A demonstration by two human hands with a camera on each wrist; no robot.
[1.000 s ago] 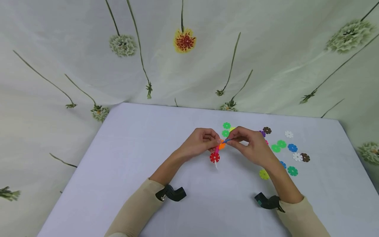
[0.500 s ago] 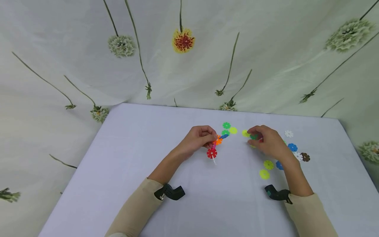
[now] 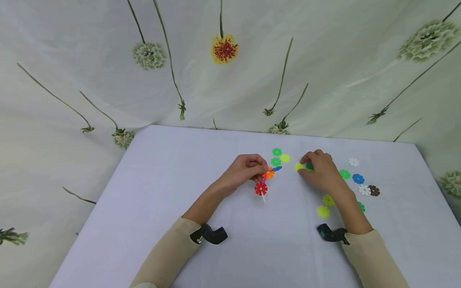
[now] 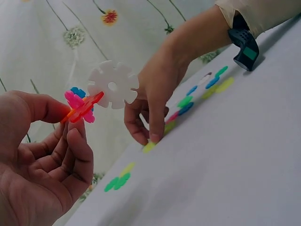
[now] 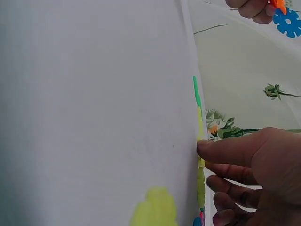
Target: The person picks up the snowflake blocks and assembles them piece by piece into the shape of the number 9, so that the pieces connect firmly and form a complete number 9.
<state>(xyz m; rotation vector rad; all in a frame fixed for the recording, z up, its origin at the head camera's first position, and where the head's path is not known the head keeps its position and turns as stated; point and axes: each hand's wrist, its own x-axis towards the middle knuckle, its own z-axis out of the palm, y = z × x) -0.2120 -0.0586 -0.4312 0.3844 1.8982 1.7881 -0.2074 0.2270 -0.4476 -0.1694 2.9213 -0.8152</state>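
Observation:
Raised over the table, my left hand (image 3: 243, 174) pinches a joined cluster of slotted plastic interlocking discs. The cluster shows an orange disc (image 3: 270, 173), a blue disc (image 3: 276, 169), a red disc (image 3: 261, 189), a pink disc (image 4: 74, 100) and a white disc (image 4: 113, 84). To the right, my right hand (image 3: 322, 172) is down at the tabletop, its thumb and fingers on either side of a yellow disc (image 3: 298, 166). Part of a dark green disc (image 3: 309, 166) shows behind the right thumb; the hand covers other discs.
Between the hands, farther back, lie two green discs (image 3: 276, 152) and a yellow disc (image 3: 285, 158). Several loose discs spread beyond the right wrist, among them a blue disc (image 3: 358, 178) and a brown disc (image 3: 374, 191). A flowered cloth (image 3: 194, 80) hangs behind the white table (image 3: 162, 160).
A second ago both hands met at the cluster. My right hand has since left the blue disc and moved right to the loose discs, ending at the yellow one. My left hand keeps its hold.

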